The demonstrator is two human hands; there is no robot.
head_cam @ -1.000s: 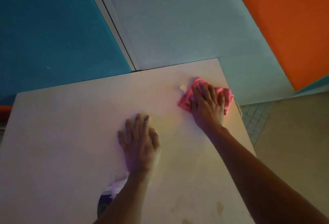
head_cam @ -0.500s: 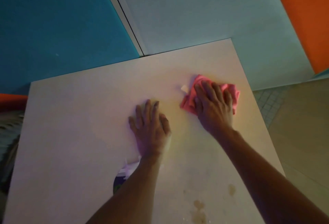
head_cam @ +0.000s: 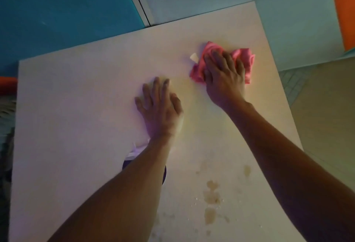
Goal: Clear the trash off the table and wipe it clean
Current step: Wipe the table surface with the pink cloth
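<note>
The white table (head_cam: 76,107) fills most of the view, with its far edge against the blue and pale wall panels. The left hand (head_cam: 160,110) lies palm down on the table near its centre, fingers spread flat and pointing away from the person, holding nothing. Beneath the left forearm, a dark round object (head_cam: 163,174) with a white piece (head_cam: 134,150) at its far side is partly hidden; its identity cannot be determined. Just left of the cloth lies 1 small white scrap (head_cam: 194,57). The right hand (head_cam: 223,76) presses flat on a crumpled pink cloth (head_cam: 244,59) near the table's far right corner, fingers extended over it rather than curled round it. The cloth's long axis runs left to right, roughly parallel to the far edge. Several brownish stains (head_cam: 211,195) mark the near right part of the table.
</note>
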